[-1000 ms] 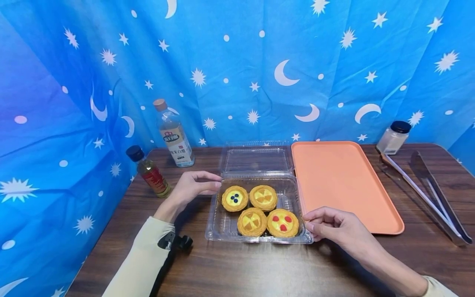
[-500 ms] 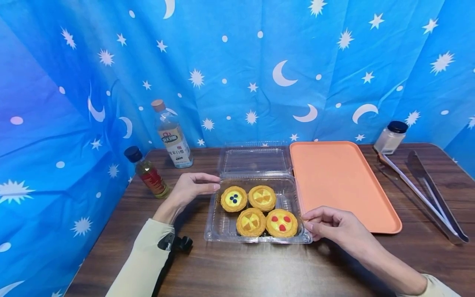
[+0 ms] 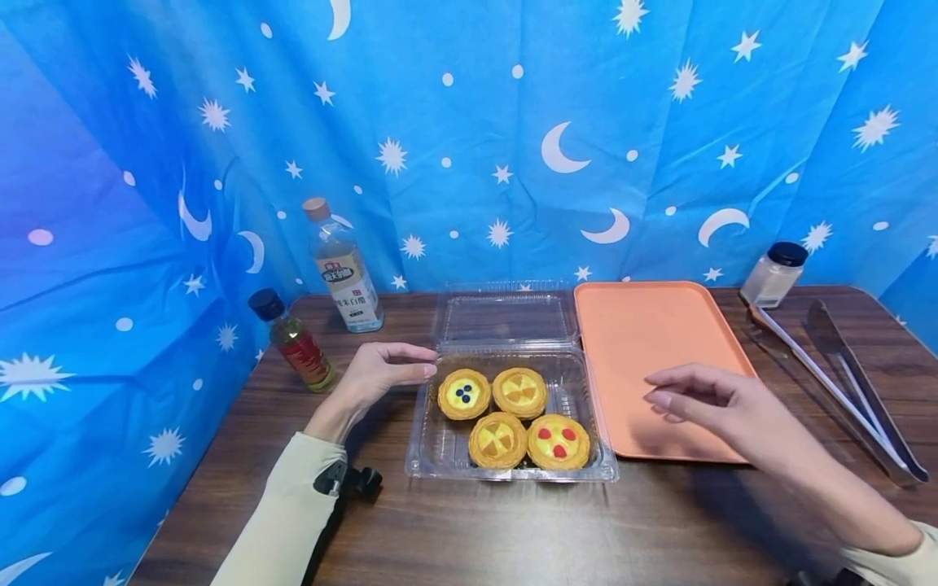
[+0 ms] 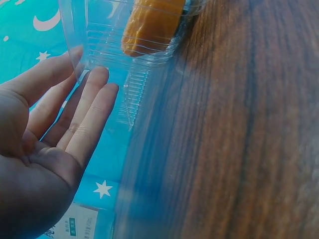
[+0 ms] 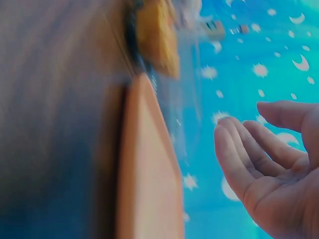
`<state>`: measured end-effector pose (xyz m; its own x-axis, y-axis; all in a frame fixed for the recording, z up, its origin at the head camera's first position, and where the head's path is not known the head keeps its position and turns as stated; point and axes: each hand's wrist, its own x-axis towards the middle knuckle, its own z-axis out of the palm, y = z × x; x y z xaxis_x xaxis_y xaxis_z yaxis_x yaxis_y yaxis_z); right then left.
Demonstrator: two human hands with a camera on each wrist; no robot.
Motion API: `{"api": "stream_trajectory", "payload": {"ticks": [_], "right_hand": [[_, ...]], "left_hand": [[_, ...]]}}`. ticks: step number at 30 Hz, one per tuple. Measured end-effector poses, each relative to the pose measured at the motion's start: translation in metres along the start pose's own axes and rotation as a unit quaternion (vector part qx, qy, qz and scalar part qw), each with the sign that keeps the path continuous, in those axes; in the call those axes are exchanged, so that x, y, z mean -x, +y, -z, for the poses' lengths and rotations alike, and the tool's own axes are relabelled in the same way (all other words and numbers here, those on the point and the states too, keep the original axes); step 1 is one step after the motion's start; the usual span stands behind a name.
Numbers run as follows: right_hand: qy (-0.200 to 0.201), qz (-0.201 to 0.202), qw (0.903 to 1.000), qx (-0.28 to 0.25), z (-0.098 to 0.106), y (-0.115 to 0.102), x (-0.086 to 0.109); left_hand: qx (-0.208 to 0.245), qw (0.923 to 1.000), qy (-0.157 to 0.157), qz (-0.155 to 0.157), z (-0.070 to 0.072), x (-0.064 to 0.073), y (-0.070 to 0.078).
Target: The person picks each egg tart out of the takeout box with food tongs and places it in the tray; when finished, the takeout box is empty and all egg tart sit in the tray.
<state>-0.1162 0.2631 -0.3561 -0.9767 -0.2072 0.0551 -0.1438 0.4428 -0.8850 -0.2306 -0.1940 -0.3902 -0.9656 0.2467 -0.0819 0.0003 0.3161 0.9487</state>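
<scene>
A clear plastic clamshell container [image 3: 447, 465] lies on the table with its lid folded back. In it are several egg tarts: one with blueberries [image 3: 464, 394], one with red pieces [image 3: 558, 442], and two with orange wedges, a rear tart [image 3: 519, 392] and a front tart [image 3: 497, 440]. My left hand [image 3: 366, 382] pinches the container's left rim between thumb and fingertips; in the left wrist view the other fingers [image 4: 92, 117] extend loosely beside the plastic wall. My right hand [image 3: 721, 415] hovers over the orange tray [image 3: 652, 342], fingers relaxed, holding nothing.
Metal tongs [image 3: 865, 399] lie right of the tray, near a black-lidded jar [image 3: 773, 275]. A clear vinegar bottle [image 3: 348, 277] and a small red-labelled bottle [image 3: 296, 346] stand at the back left. A blue star-patterned curtain [image 3: 469, 163] hangs behind the table.
My right hand has let go of the container's right front corner and moved right and up over the tray. My left hand stays at the left rim.
</scene>
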Motion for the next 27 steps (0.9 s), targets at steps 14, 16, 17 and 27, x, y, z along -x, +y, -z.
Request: {"api": "stream_trajectory", "payload": {"ticks": [14,16,17,27], "right_hand": [[0.178,-0.055,0.972,0.144,0.068,0.021,-0.004],[0.199,-0.062,0.9652,0.158,0.075,0.026,-0.004],[0.208,-0.066,0.9618,0.165,0.078,0.028,-0.004],[0.254,-0.125,0.9393,0.193,0.101,0.046,-0.006]], "left_hand": [[0.032,0.9994,-0.008,0.005,-0.001,0.001,0.001],[0.023,0.9997,-0.005,0.006,-0.001,0.001,0.001],[0.018,0.9998,-0.004,0.005,-0.001,0.001,0.001],[0.006,1.0,0.001,0.003,0.0,0.001,0.0]]}}
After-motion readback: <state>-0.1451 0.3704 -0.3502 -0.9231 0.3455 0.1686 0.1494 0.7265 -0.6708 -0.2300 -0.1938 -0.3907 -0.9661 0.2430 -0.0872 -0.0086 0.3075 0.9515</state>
